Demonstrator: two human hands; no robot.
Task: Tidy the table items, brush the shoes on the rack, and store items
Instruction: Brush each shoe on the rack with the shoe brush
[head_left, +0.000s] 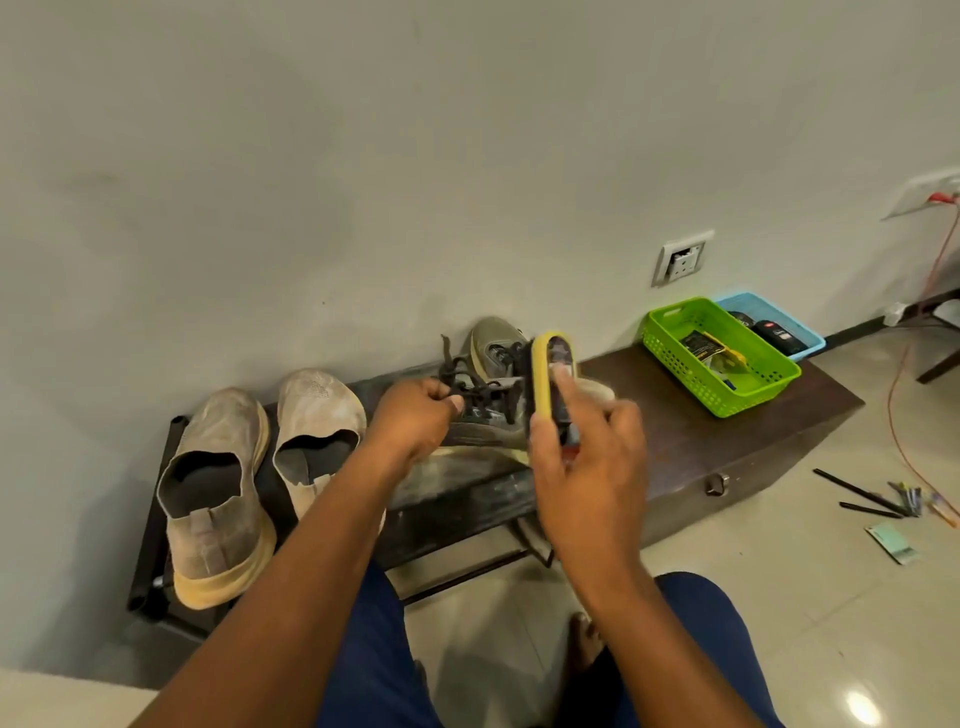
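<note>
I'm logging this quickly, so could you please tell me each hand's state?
Left hand: closed, holding the laced shoe.
Right hand: closed, holding the brush.

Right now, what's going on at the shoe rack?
A person is cleaning a grey lace-up shoe on the rack. The left hand grips it at the laces, and the right hand holds a yellow-backed brush against it. Two dusty beige slip-ons sit on the rack beside it, untouched by either hand. A green basket and a blue one sit on the dark bench, and pens lie on the floor.
</note>
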